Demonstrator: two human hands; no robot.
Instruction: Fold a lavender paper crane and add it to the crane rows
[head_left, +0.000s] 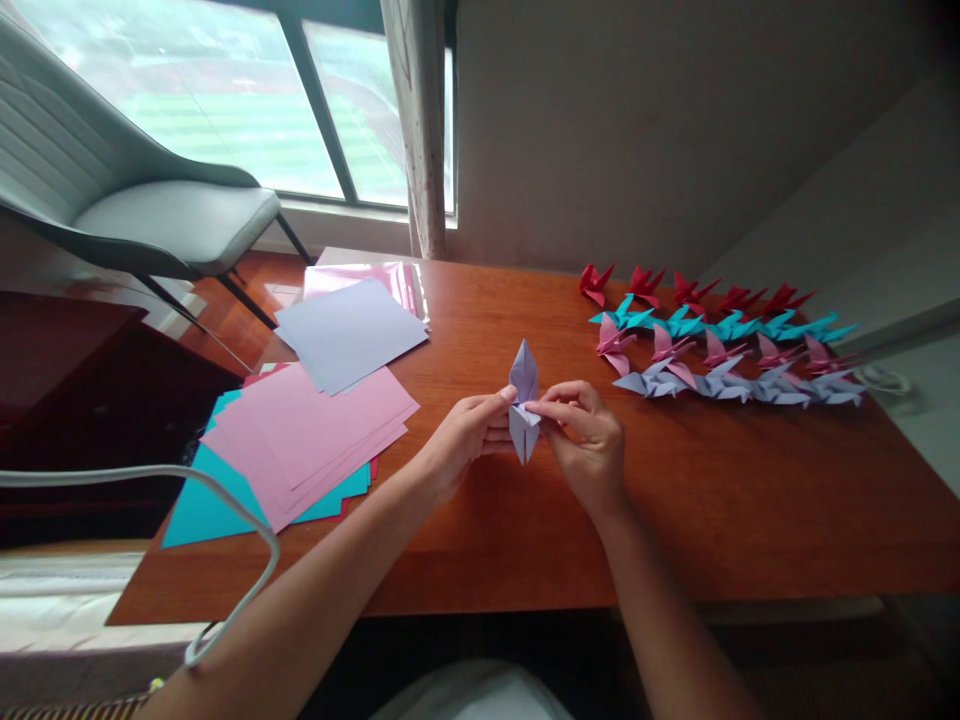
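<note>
A partly folded lavender origami paper [524,368] is held upright above the table between my two hands. It has a pointed upper flap and a lower half split by a slit. My left hand [474,432] grips its left edge, the thumb lying across the middle fold. From the right, my right hand [589,432] pinches the middle of the paper between thumb and index finger. Both hands are closed on the same piece, and some left fingers are hidden behind it.
On the wooden table [480,560], lavender sheets [352,335], pink sheets [307,430] and turquoise sheets [202,510] lie left. Rows of red [595,283], turquoise [682,321], pink [615,345] and lavender paper cranes [724,380] stand right. A white cable [274,550] crosses near my left forearm.
</note>
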